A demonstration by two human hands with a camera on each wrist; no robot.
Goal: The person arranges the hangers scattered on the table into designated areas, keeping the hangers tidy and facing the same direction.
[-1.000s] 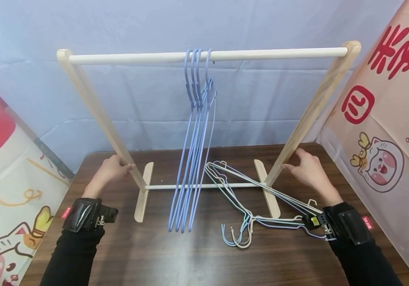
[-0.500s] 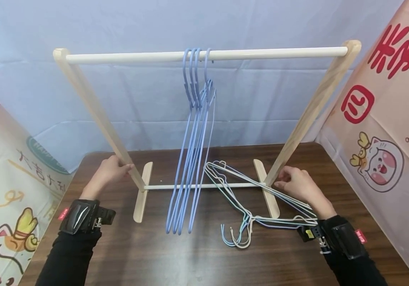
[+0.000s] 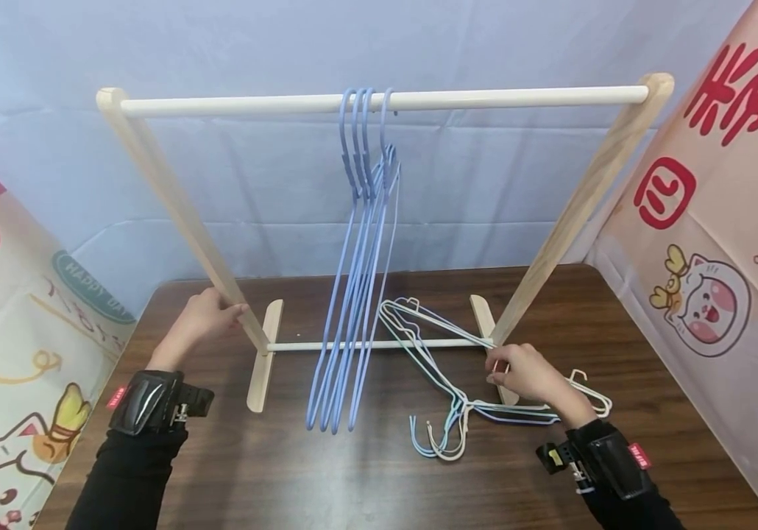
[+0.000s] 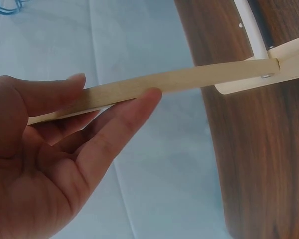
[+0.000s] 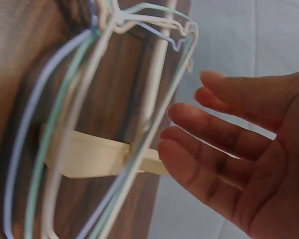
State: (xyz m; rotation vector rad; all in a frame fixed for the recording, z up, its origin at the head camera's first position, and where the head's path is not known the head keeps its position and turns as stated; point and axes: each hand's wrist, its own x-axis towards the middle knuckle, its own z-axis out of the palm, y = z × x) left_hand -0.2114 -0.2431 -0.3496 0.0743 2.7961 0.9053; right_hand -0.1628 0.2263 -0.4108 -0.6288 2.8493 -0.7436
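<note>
A clothes rack with a white top bar [image 3: 233,106] and pale wooden posts stands on the table. My left hand [image 3: 203,320] grips the lower part of its left post [image 3: 176,206]; in the left wrist view, thumb and fingers lie on opposite sides of that post [image 4: 184,78]. Several blue hangers [image 3: 346,316] hang from the bar, left of its right half. Over a loose pile of white, green and blue hangers [image 3: 441,379] hovers my right hand [image 3: 528,372], near the right post's foot. In the right wrist view its fingers [image 5: 189,164] are loosely bent, holding nothing.
The dark wooden table [image 3: 326,486] carries the rack's flat feet [image 3: 261,379] and a thin white lower rod [image 3: 299,347]. Pale blue cloth [image 3: 485,44] hangs behind. Printed cloths [image 3: 703,221] stand at both sides.
My right hand has left the right post, moving down and left over the piled hangers. My left hand stays on its post, and the rack's left side has shifted slightly left.
</note>
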